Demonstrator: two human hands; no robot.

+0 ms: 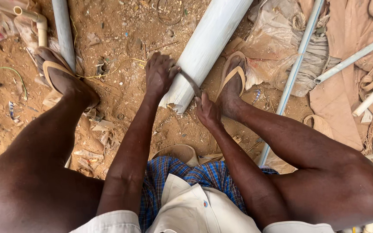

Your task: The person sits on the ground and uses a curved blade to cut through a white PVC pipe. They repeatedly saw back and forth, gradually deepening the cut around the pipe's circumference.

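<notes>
Head view shows me squatting on the sandy ground (pixel 121 92), a wide white pipe (pixel 203 47) lying slantwise between my feet. My left hand (pixel 159 73) is closed around one end of a thin dark blade (pixel 191 83), my right hand (pixel 207 111) pinches the other end — the blade lies across the pipe near its cut end. My right foot in a tan sandal (pixel 234 75) rests just beside the pipe.
</notes>
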